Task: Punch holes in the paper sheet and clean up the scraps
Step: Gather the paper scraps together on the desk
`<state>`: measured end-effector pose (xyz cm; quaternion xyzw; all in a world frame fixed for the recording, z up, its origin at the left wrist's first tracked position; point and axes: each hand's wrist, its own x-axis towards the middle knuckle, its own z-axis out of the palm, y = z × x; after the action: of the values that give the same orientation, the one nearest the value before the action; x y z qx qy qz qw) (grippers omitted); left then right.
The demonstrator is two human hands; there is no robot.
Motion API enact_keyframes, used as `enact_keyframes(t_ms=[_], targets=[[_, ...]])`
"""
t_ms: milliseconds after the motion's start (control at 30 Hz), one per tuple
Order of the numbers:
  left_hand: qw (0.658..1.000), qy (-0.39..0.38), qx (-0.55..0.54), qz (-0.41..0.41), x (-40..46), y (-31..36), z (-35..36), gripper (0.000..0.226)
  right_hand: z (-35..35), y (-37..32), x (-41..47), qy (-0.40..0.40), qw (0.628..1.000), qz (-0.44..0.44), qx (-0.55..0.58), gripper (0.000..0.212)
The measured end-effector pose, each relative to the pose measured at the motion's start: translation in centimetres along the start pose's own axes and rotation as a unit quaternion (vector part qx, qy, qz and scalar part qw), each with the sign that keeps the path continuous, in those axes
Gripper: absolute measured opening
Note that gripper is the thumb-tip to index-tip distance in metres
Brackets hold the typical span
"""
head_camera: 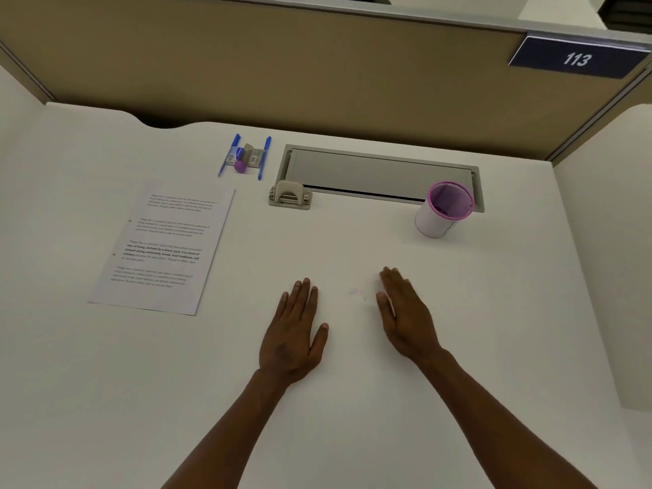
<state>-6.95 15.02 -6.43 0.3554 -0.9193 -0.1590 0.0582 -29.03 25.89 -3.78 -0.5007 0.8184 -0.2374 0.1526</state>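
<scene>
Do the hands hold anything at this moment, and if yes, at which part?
Nothing is held. The left hand and right hand are both open with straight fingers over the bare desk.

Office cubicle, I'd say. I see a white desk [352,400] boxed in by tan fabric partition panels [282,65], one with a navy number plate reading 113 [577,58]. A grey cable-tray lid [377,171] is set into the desktop. Blue pens [264,157], a hole punch [290,195] and a printed sheet [162,248] lie about.
</scene>
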Motion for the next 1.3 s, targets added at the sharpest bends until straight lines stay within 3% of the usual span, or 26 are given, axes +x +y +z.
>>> enact_keyframes(t_ms=[133,267,400,433,500,633,767,933,1100,1167,1233,1300], targets=[[1.000,-0.011,0.018,0.002,0.1,0.2,-0.1,0.074,2.2,-1.7,-1.6,-0.035,0.998,0.009,-0.050,0.059],[1.000,-0.009,-0.006,0.010,0.0,0.1,-0.2,0.071,4.0,-4.3,-2.6,-0.024,1.000,-0.014,0.008,0.055],[0.996,0.040,-0.074,-0.034,0.0,0.1,-0.3,0.065,2.3,-5.6,0.8,0.153,0.983,0.023,0.104,0.021],[0.993,0.056,-0.091,-0.050,0.0,0.1,-0.4,0.064,1.8,-5.9,1.9,0.166,0.978,0.042,0.117,0.013],[0.988,0.077,-0.115,-0.075,-0.1,0.0,-0.5,0.063,1.2,-6.1,3.5,0.135,0.981,0.065,0.124,0.005],[0.984,0.081,-0.106,-0.115,0.0,-0.2,-0.5,0.065,1.4,-5.8,4.4,0.037,0.995,0.062,0.063,0.021],[0.993,0.039,-0.033,-0.107,0.4,0.2,-0.2,0.066,1.9,-7.2,6.1,-0.001,0.997,-0.061,0.036,0.027],[0.996,0.031,-0.058,-0.052,0.3,0.2,-0.5,0.064,3.8,-9.6,9.2,-0.193,0.945,-0.220,-0.145,0.054],[0.982,0.080,-0.111,-0.131,-0.1,-0.9,-1.3,0.065,3.8,-6.8,5.5,-0.173,0.929,-0.278,-0.169,0.057],[0.990,0.053,-0.079,-0.105,0.0,-0.9,-1.1,0.067,3.1,-5.2,3.6,-0.161,0.926,-0.298,-0.168,0.058],[0.997,0.018,-0.031,-0.069,0.3,-0.5,-0.6,0.070,1.9,-4.1,2.5,-0.123,0.947,-0.264,-0.132,0.053],[0.998,0.001,-0.008,-0.070,0.6,0.5,0.0,0.075,0.5,-3.0,1.9,-0.056,0.983,-0.158,-0.072,0.050]])
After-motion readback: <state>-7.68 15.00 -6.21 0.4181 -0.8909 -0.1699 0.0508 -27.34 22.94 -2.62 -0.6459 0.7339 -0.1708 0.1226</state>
